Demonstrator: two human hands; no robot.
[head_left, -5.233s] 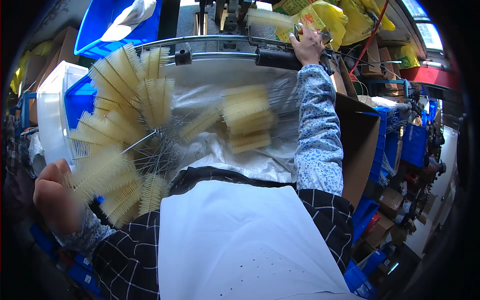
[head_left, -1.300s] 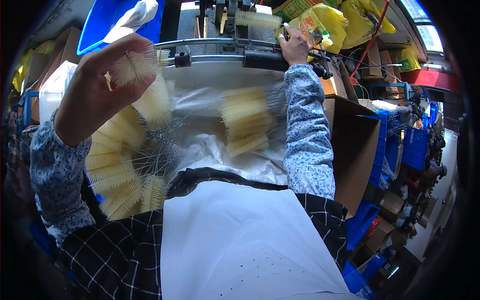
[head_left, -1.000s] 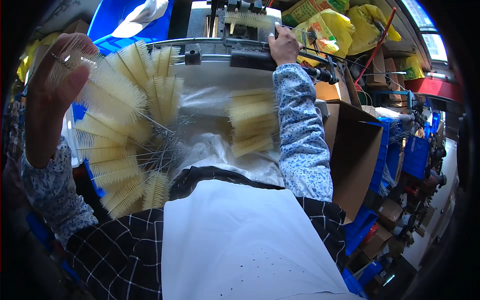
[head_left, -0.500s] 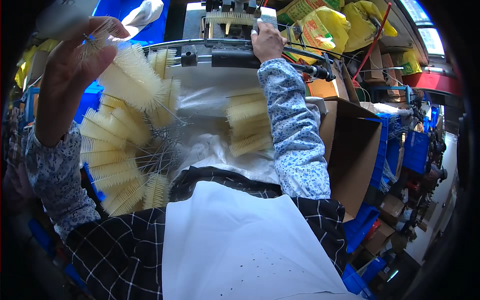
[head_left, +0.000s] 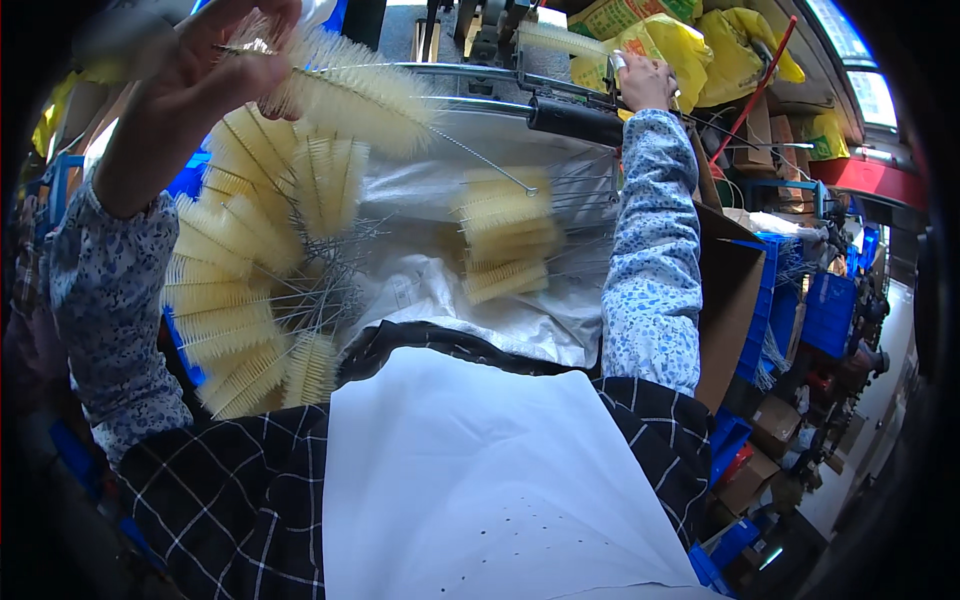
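Note:
High on the left, my left hand [head_left: 225, 75] is closed around the tip end of a pale-bristled twisted-wire brush [head_left: 365, 105]. The brush's bare wire stem points down to the right, ending in a small loop. My right hand [head_left: 645, 80] is at the far right of a bench machine [head_left: 490, 40], its fingers bent and closed beside the sliding part with a black cylinder [head_left: 575, 122]. Another bristle brush [head_left: 562, 38] lies across the machine, its right end near these fingers. What they grip, brush or machine part, is hidden.
A fanned heap of brushes [head_left: 230, 310] lies on my left, stems inward. A smaller stack of brushes [head_left: 505, 235] rests on white sheeting [head_left: 415, 290] before me. An open cardboard box [head_left: 730, 300] stands right, yellow bags [head_left: 665, 55] behind, blue crates [head_left: 830, 310] farther off.
My right hand, the machine's black cylinder and the brush there have shifted right together. My left hand has moved right and up with its brush, whose stem now hangs over the sheeting.

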